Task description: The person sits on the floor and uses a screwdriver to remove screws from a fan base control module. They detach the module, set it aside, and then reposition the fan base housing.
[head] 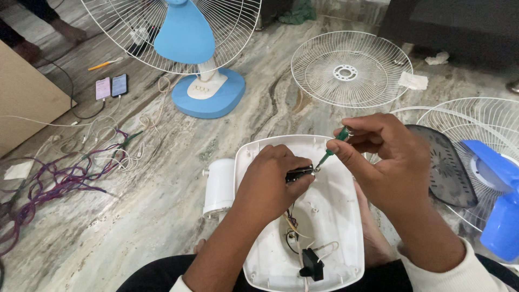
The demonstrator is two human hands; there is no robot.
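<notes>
White plastic fills the middle of the head view: an upturned fan base (330, 216) lies across a person's lap, its hollow underside facing up. The left hand (270, 181) is closed around a small black switch block (299, 174), held pinched just above the hollow. The right hand (381, 159) grips a green-handled screwdriver (334, 143) between thumb and fingertips, the tip touching the end of the switch block. Thin wires (294, 227) trail from under the left hand down into the hollow, where a second black part (312, 265) sits near the lower rim. A white cylindrical piece (219, 186) lies on the marble floor (162, 205) just beside the base's left edge.

Farther back stands an assembled table fan with a blue blade (184, 30) and blue foot (208, 97). A loose white wire grille (351, 70) lies flat on the floor beyond the right hand. At the right edge, another grille (476, 124) holds a blue blade set (500, 194), with a dark grey perforated cover (443, 167) beside it. On the left, two phones (111, 86) rest side by side near a tangle of purple and white cables (70, 167), and a yellow-handled tool (105, 64) lies above them. Another person's bare feet (48, 38) show at the top left corner.
</notes>
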